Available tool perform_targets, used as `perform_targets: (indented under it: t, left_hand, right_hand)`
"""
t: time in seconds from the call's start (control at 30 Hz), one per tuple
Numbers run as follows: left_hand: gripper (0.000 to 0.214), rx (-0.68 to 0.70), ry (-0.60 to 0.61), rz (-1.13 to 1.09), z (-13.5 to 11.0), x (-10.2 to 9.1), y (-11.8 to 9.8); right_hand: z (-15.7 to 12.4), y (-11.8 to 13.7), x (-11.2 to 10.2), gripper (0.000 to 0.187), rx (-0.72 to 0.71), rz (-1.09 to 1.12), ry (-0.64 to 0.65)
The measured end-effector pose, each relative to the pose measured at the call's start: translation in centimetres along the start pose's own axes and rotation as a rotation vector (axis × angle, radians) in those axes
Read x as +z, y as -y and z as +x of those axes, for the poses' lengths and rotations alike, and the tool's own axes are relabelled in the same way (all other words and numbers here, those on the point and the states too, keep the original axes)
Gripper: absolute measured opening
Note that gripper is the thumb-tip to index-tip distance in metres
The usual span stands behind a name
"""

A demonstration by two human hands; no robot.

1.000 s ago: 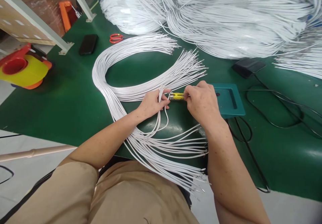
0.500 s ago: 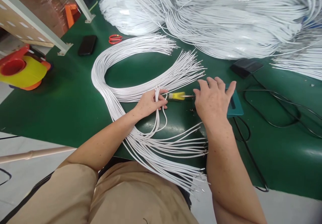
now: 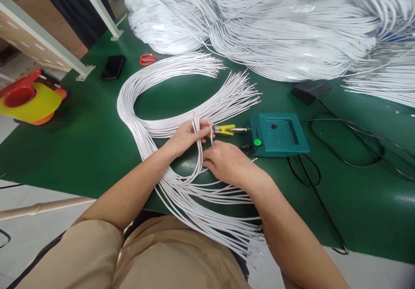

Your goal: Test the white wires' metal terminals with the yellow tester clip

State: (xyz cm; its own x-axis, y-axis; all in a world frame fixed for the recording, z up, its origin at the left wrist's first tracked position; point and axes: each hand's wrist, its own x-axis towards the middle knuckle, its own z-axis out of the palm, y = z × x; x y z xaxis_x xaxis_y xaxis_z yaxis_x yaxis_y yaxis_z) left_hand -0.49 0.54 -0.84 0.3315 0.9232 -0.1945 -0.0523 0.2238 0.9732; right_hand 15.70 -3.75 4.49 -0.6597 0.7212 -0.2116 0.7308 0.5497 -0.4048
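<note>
Several white wires (image 3: pixel 198 150) stand bunched between the thumb and fingers of my left hand (image 3: pixel 186 138), their ends pointing up. My right hand (image 3: pixel 228 161) is close beside it, fingers curled in on one white wire that comes down from the left fingertips. Just right of the left fingertips is a yellow clip (image 3: pixel 227 129) on a metal rod. That rod joins a teal box (image 3: pixel 279 150) with a green round button (image 3: pixel 257 142). Under both hands a loose bundle of white wires (image 3: pixel 194 198) spreads to the right; my right forearm hides part of it.
Large heaps of white wire (image 3: pixel 292 42) fill the back of the green table (image 3: pixel 81 150). Red-handled scissors (image 3: pixel 148 59), a black phone (image 3: pixel 113 67) and a yellow and red tape dispenser (image 3: pixel 30 101) lie leftward. A black adapter (image 3: pixel 311 91) and black cable (image 3: pixel 350 161) are at right.
My right hand has moved left from over the teal box to the wires by my left hand and closed its fingers. The box is now uncovered. My left hand keeps its wires.
</note>
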Motion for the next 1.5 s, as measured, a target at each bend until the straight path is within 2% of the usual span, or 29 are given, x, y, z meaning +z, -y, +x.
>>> perform_targets:
  t: [0.07, 0.13, 0.2, 0.27, 0.37, 0.4, 0.47, 0.6, 0.8, 0.93, 1.07, 1.17, 1.3, 1.5]
  left_hand:
    - [0.036, 0.017, 0.017, 0.012, 0.0, -0.1, 0.0]
    - [0.035, 0.039, 0.036, 0.091, -0.1, -0.2, -0.1]
    - [0.036, 0.046, 0.041, 0.187, -0.2, -0.2, -0.1]
    - [0.042, 0.045, 0.028, 0.237, -0.2, 0.0, 0.0]
    - [0.054, 0.094, -0.016, 0.25, -0.3, 0.5, 0.1]
    - [0.057, 0.119, -0.025, 0.252, -0.4, 0.8, 0.2]
    - [0.062, 0.157, -0.032, 0.255, -0.6, 1.3, 0.2]
    - [0.064, 0.166, -0.018, 0.199, -1.0, 1.9, 0.0]
    - [0.035, 0.167, -0.002, -0.005, -1.2, 2.2, -0.3]
    - [0.035, 0.193, -0.008, -0.057, -1.1, 2.5, -0.4]
    - [0.034, 0.188, -0.007, -0.05, -1.2, 2.6, -0.4]
    - [0.034, 0.174, 0.011, -0.007, -1.4, 2.7, -0.4]
    - [0.034, 0.173, 0.042, 0.028, -1.6, 3.0, -0.3]
    - [0.032, 0.193, 0.032, 0.052, -1.5, 2.7, -0.1]
  right_hand:
    - [-0.5, 0.3, -0.2, 0.023, 0.021, 0.094, 0.104]
    - [-0.9, 0.3, -0.5, 0.024, -0.045, 0.247, 0.192]
    - [-1.1, -0.2, -0.9, 0.027, -0.064, 0.413, 0.184]
    - [-0.8, -0.9, -1.1, 0.027, 0.045, 0.552, -0.003]
    - [-0.1, -2.1, -1.2, 0.02, 0.262, 0.661, -0.432]
    - [0.2, -2.4, -1.1, 0.017, 0.303, 0.677, -0.521]
    - [0.6, -2.8, -0.9, 0.02, 0.327, 0.719, -0.589]
    - [1.0, -2.9, -0.5, 0.019, 0.258, 0.881, -0.586]
    - [1.3, -2.8, -0.4, 0.018, 0.219, 1.092, -0.613]
    - [1.7, -2.7, -0.2, 0.015, 0.204, 1.284, -0.6]
    - [1.7, -2.4, -0.4, 0.022, 0.238, 1.507, -0.538]
    - [1.6, -2.5, -0.5, 0.022, 0.252, 1.551, -0.508]
    - [1.6, -2.7, -0.5, 0.036, 0.256, 1.568, -0.483]
    - [1.4, -2.7, -0.7, 0.031, 0.274, 1.61, -0.41]
